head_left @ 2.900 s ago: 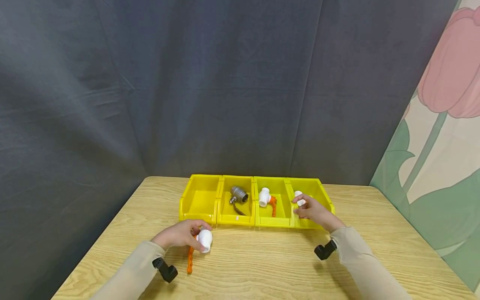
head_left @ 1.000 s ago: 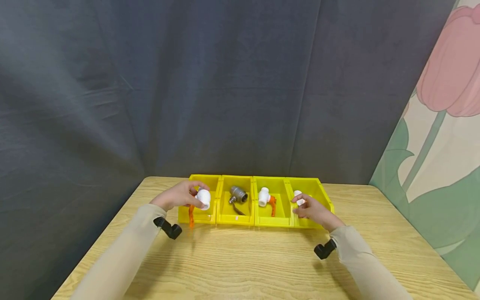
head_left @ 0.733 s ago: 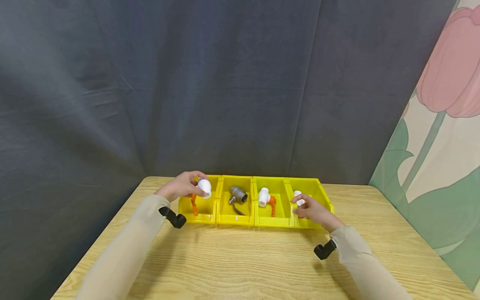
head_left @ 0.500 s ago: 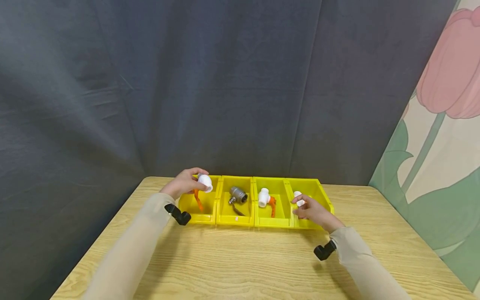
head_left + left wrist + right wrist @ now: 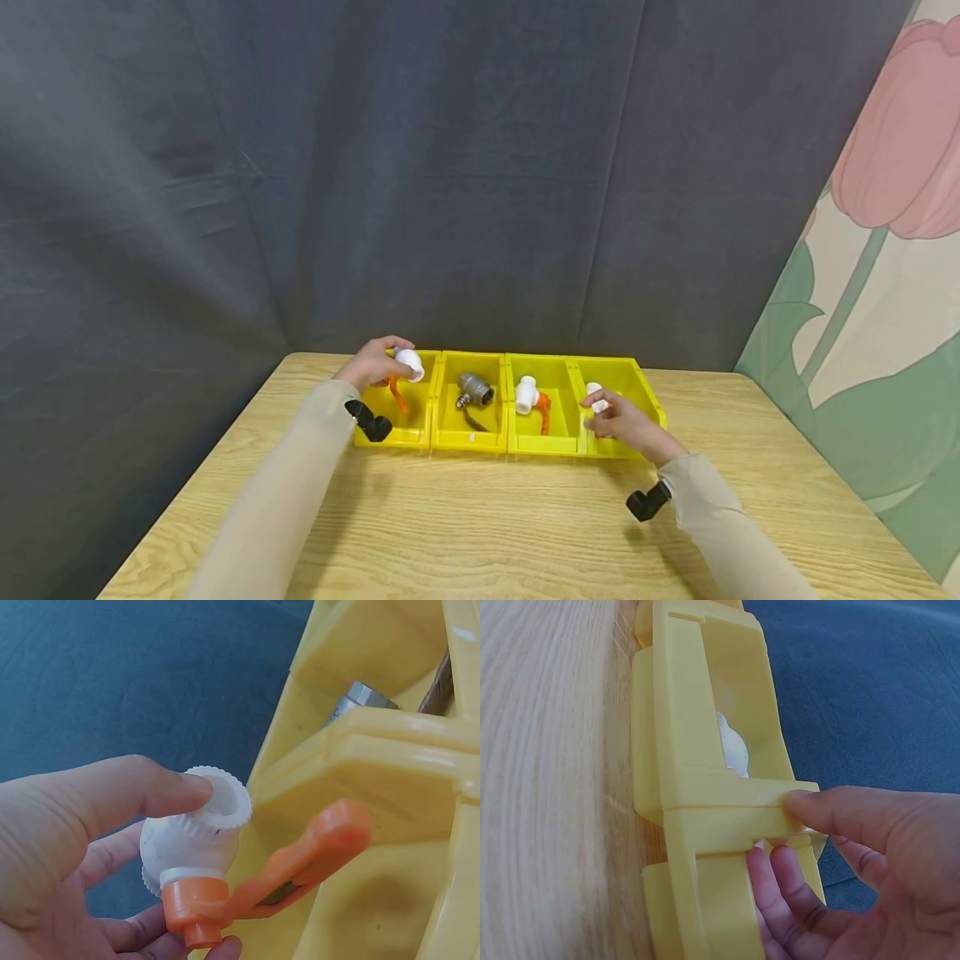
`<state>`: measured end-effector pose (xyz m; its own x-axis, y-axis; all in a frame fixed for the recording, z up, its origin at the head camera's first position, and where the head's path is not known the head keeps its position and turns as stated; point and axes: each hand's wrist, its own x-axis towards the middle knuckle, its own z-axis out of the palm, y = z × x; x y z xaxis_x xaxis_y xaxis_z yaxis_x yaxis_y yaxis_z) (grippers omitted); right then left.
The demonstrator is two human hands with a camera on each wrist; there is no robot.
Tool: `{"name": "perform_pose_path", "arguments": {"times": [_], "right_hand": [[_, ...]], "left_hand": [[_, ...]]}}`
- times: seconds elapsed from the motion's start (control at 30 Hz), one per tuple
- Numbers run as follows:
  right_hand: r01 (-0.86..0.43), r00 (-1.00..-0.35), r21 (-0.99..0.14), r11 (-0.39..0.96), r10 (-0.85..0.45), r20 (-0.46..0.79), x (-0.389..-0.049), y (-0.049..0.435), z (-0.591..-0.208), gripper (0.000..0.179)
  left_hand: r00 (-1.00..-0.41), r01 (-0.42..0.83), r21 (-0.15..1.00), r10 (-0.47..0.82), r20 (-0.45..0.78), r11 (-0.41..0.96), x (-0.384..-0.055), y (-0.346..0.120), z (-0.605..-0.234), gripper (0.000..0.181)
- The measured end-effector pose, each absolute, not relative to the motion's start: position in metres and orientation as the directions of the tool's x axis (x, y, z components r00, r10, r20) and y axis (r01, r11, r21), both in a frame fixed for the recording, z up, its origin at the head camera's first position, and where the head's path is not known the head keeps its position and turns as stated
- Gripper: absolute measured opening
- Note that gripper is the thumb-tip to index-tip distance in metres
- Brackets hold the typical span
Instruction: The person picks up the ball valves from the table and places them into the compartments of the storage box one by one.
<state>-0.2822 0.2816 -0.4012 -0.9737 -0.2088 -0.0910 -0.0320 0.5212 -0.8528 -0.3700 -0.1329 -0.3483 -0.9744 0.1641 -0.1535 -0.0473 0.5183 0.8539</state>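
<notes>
My left hand [image 5: 369, 365] holds a white plastic ball valve [image 5: 191, 847] above the leftmost yellow bin [image 5: 397, 435]. In the left wrist view, the thumb lies on the valve's ribbed open end, and its orange lever handle [image 5: 300, 862] sticks out over the bin. My right hand [image 5: 626, 423] pinches the wall between the two right-hand yellow bins [image 5: 735, 796], thumb on one side and fingers inside the rightmost bin. A white fitting [image 5: 595, 389] in that rightmost bin is partly hidden behind the fingers.
The second bin holds a grey metal valve [image 5: 475, 389] with a dark lever. Another white ball valve [image 5: 527, 395] with an orange handle lies in the third bin. All stand in a row on a wooden table [image 5: 480, 525], before a dark curtain [image 5: 450, 167].
My left hand has carried the white ball valve up from the table in front to over the leftmost bin, then slightly back and right. My right hand keeps its place on the bin wall.
</notes>
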Motion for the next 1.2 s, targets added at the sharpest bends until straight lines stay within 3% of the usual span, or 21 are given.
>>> {"name": "perform_pose_path", "arguments": {"times": [0.5,1.2], "right_hand": [[-0.052,-0.973,-0.858,0.510,-0.221,-0.073,-0.284,0.283,-0.403,0.034],[-0.018,-0.977,-0.850,0.526,-0.191,-0.097,-0.282,0.281,-0.402,0.034]], "left_hand": [[-0.979,-0.026,0.861,0.163,-0.125,0.507,-0.379,-0.129,-0.362,0.054],[-0.991,-0.093,0.895,0.042,-0.124,0.437,-0.386,-0.117,-0.376,0.053]]}}
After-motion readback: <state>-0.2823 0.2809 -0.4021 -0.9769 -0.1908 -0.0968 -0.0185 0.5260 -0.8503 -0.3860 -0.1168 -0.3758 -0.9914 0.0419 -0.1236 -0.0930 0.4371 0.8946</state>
